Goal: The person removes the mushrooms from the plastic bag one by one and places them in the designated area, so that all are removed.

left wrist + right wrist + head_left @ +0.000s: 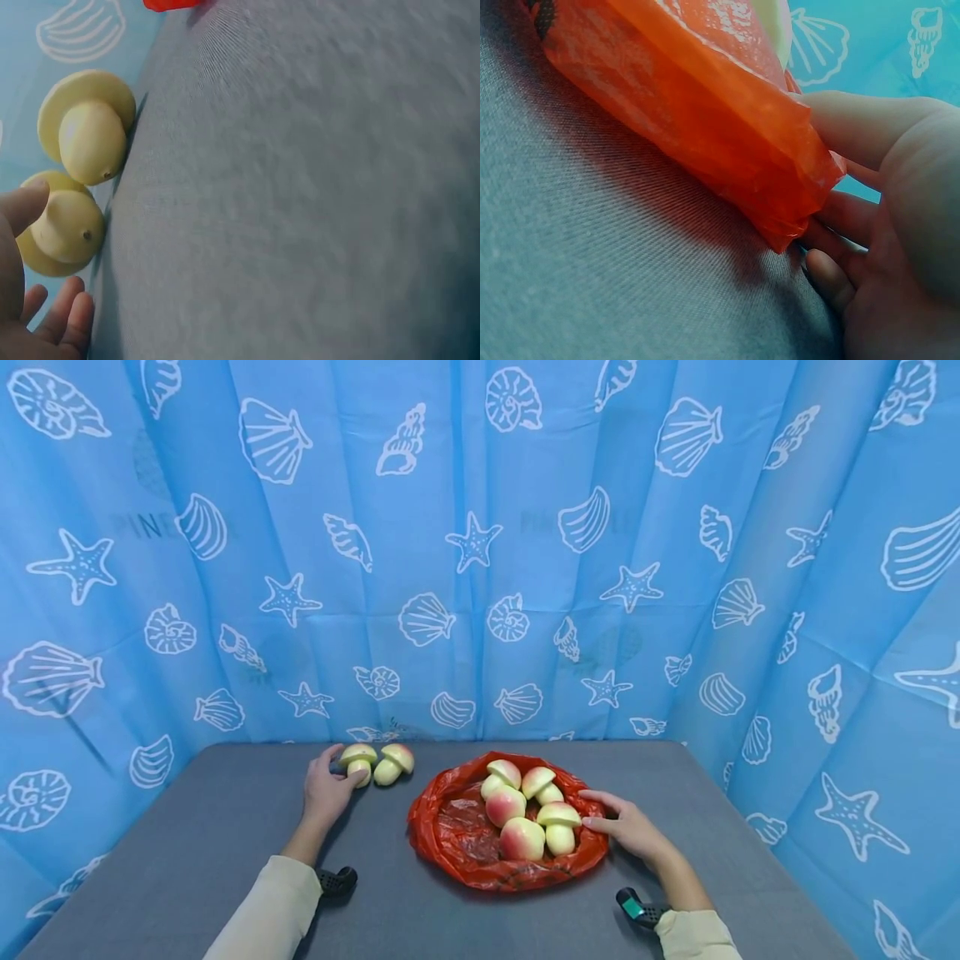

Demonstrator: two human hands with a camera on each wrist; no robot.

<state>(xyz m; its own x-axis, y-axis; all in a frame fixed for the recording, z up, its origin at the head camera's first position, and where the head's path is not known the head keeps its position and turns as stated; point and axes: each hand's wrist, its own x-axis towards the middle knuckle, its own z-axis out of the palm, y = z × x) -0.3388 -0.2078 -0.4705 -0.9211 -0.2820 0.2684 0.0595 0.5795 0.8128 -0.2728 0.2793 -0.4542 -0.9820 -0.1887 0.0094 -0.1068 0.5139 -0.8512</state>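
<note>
Two pale-yellow toy mushrooms with pink-tinged caps stand side by side at the table's back left. My left hand (327,791) is at the left mushroom (358,763), its thumb against the stem and its other fingers apart from the mushroom in the left wrist view. Just right of it leans the second mushroom (393,765). A red plastic bag (467,877) lies wide open, with several similar mushrooms (559,827) and rounded pink-and-yellow tops (522,840) inside. At its right rim, my right hand (633,831) pinches the plastic between thumb and fingers.
Grey cloth covers the table (390,902). A blue curtain (465,568) with white shell prints hangs behind the table and along the right side. Each wrist wears a black camera band (337,882).
</note>
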